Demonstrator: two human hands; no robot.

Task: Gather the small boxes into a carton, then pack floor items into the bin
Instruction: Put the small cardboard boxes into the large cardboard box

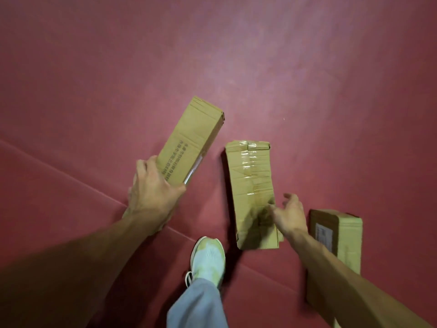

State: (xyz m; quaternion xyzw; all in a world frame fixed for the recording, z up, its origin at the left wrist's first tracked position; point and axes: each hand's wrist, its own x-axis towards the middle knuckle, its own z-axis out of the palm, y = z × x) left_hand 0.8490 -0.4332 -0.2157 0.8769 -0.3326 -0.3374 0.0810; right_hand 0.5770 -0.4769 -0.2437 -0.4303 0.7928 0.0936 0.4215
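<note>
Cardboard boxes, three and all closed, contents hidden, show against a red floor [236, 55]. The left hand [151, 192] grips the near end of a long printed box [189, 143], fingers curled round it. The right hand [289, 216] spreads loose fingers over a taped box [250, 181] lying flat; whether they touch it is unclear. A labelled box [338, 235] lies to its right.

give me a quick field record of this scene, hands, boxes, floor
left hand: grips the near end of the printed cardboard box
right hand: fingers spread, at the near end of the taped cardboard box; contact unclear
taped cardboard box: lies flat on the floor, creased, clear tape along its top
labelled cardboard box: on the floor at right, partly hidden by the right forearm
floor: dark red, with a seam line
shoe: white and pale green, between the two arms
carton or bin: not in view
</note>
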